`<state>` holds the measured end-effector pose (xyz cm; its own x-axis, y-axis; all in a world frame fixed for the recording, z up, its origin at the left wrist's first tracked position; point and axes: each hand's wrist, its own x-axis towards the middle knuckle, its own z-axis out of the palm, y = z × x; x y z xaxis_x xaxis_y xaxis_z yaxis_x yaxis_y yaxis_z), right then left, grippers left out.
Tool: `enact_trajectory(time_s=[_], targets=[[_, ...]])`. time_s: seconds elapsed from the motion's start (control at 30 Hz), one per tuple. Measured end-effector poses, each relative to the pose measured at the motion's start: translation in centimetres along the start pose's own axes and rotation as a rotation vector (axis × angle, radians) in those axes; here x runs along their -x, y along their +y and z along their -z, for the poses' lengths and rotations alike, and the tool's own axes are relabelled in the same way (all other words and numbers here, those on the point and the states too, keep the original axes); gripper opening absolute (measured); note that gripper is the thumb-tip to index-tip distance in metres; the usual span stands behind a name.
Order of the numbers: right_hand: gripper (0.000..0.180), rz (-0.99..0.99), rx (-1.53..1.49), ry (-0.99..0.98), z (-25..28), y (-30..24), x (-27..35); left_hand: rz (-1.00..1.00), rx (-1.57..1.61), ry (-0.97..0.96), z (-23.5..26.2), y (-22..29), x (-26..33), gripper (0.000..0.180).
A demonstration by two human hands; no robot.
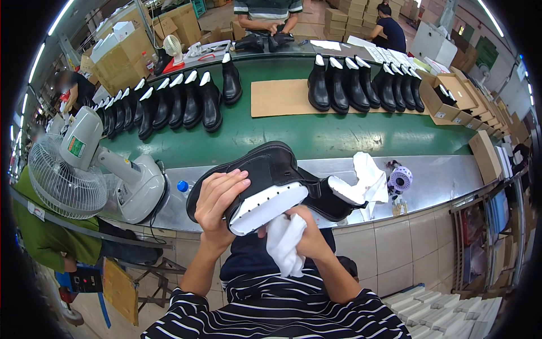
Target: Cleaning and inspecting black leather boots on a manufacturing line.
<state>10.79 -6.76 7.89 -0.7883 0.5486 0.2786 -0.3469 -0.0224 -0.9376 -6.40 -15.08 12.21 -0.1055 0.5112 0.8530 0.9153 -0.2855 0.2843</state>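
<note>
A black ankle boot [266, 163] is tilted above the near edge of the metal worktop, its white lining piece [270, 208] facing me. My left hand [217, 206] is closed around the boot's side, fingers bent over the black upper. Just below the boot opening, my right hand [309, 234] grips a crumpled white cloth [285, 243], which hangs down in front of me. Some of the right fingers are hidden by the cloth and boot. Another black boot [324, 204] lies at the worktop edge to the right, with white paper [370, 178] at its opening.
Rows of black boots [186, 104] stand across the green conveyor belt [265, 138], some beside a cardboard sheet [276, 99]. A large fan [138, 183] and a blue-capped bottle [182, 186] are left; a small purple fan [401, 178] is right. A co-worker [268, 17] handles boots opposite.
</note>
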Motion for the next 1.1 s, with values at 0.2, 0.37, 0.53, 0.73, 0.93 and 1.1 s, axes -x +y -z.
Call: enact_trajectory(time_s=[0.2, 0.37, 0.53, 0.73, 0.93, 1.1], targets=[[0.037, 0.017, 0.044, -0.041, 0.3, -1.1, -0.6, 0.087, 0.051, 0.009, -0.8, -0.5, 0.9, 0.033], [0.036, 0.035, -0.083, 0.006, 0.4, 0.4, -0.6, 0.158, 0.178, 0.003, -1.8, -2.4, 2.1, 0.074], [0.04, -0.001, -0.102, 0.1, 1.1, 0.1, -0.3, 0.16, 0.17, -0.01, -4.0, -1.5, 1.5, 0.058], [0.032, 0.098, -0.201, 0.154, 2.1, 0.1, 0.3, 0.147, 0.4, -0.075, -6.4, -1.6, -0.5, 0.054], [0.034, 0.145, -0.18, 0.231, 3.9, -0.2, 1.1, 0.078, 0.486, -0.128, -8.9, -1.0, -2.5, 0.049], [0.022, 0.123, -0.138, 0.405, 4.1, -0.7, 1.0, 0.047, 0.535, -0.152, -11.1, -0.3, -3.6, 0.052]])
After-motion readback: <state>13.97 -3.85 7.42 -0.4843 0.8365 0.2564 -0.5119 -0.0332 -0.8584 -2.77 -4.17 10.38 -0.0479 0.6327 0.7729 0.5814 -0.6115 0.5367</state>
